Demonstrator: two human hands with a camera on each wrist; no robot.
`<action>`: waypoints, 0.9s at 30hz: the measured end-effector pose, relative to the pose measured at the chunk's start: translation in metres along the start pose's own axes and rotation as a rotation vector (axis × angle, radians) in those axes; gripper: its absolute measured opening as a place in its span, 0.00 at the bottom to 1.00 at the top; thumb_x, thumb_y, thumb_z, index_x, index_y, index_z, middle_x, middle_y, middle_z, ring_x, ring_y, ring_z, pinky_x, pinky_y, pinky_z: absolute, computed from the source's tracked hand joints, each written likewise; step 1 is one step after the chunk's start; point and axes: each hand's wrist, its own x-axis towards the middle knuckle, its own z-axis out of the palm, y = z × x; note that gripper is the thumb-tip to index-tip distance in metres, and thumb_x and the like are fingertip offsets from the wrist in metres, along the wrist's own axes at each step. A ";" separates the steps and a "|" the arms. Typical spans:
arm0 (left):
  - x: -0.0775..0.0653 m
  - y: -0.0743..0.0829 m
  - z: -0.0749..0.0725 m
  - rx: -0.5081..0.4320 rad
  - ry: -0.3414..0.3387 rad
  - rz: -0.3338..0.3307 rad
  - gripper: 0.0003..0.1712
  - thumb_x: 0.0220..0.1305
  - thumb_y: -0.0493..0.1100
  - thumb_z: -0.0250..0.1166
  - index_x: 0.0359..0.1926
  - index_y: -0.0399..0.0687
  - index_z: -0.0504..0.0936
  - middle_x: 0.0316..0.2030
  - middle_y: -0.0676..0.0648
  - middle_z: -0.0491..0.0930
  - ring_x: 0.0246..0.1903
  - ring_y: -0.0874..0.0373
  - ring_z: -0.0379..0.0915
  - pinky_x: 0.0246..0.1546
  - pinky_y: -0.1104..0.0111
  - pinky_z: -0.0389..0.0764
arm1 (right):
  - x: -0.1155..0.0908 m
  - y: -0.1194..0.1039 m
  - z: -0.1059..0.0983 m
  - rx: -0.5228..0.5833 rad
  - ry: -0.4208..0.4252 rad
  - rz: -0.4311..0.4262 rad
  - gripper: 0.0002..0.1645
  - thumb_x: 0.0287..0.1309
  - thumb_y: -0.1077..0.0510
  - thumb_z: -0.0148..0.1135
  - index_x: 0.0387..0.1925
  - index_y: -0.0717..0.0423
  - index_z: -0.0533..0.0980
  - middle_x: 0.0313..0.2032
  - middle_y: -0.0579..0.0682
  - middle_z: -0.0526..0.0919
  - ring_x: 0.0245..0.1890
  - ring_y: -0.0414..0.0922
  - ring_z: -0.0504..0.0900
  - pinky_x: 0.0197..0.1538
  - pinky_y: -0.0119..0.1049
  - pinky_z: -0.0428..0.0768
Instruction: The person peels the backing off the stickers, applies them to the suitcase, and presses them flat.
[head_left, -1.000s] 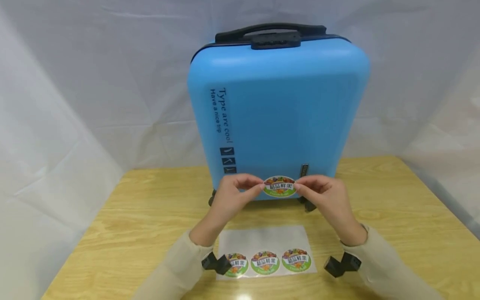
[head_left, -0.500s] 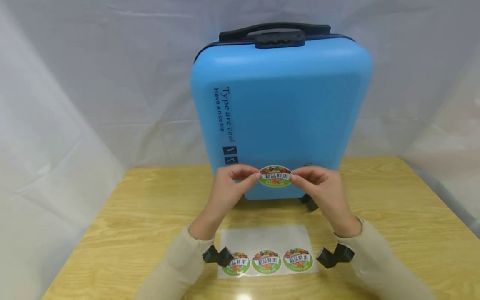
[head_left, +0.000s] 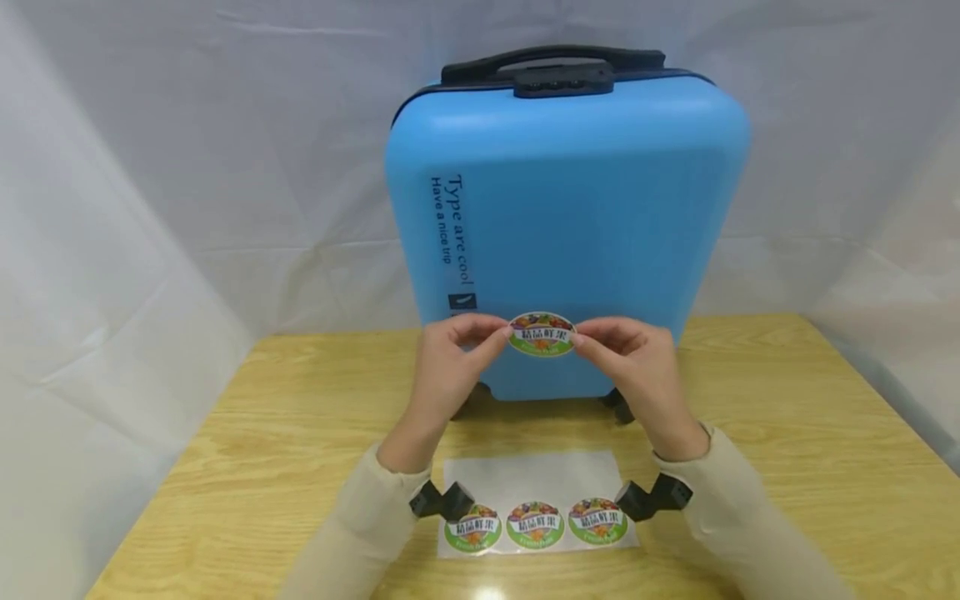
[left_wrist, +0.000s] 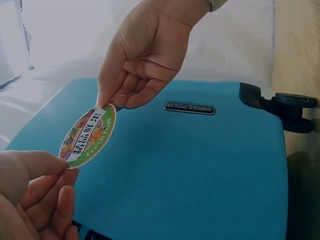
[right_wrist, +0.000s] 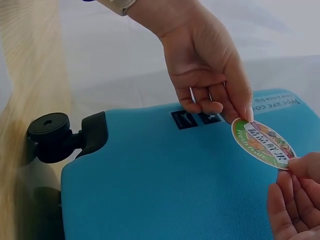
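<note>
An oval fruit sticker with a green lower part and a white lettered band is stretched between both hands, in front of a blue suitcase. My left hand pinches its left end between thumb and forefinger. At the opposite end, my right hand pinches it the same way. Both wrist views show the sticker apart from the suitcase's face, its printed side turned toward me. The suitcase stands upright, with dark lettering down its left side, partly covered by the left hand.
On the wooden table lies a white backing sheet with three more oval stickers along its near edge. The suitcase has a black handle on top and black wheels below. White cloth hangs behind.
Both hands have raised the sticker and shifted it slightly left, across the lower part of the suitcase. The view has moved a little; the sheet stays on the table.
</note>
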 end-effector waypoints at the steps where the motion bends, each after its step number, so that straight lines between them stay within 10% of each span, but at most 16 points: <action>1: 0.001 0.000 0.000 0.003 0.008 0.005 0.07 0.58 0.40 0.67 0.34 0.40 0.85 0.31 0.46 0.84 0.30 0.58 0.77 0.30 0.70 0.79 | 0.001 0.000 0.001 0.005 0.003 0.000 0.09 0.55 0.60 0.67 0.36 0.62 0.83 0.29 0.47 0.85 0.31 0.48 0.83 0.35 0.33 0.80; 27: 0.012 0.025 0.014 0.054 0.165 0.076 0.08 0.58 0.42 0.68 0.34 0.40 0.86 0.31 0.48 0.85 0.27 0.61 0.74 0.27 0.71 0.76 | 0.019 -0.014 0.001 0.187 0.169 -0.021 0.08 0.53 0.63 0.68 0.33 0.66 0.82 0.25 0.49 0.85 0.27 0.44 0.82 0.37 0.38 0.78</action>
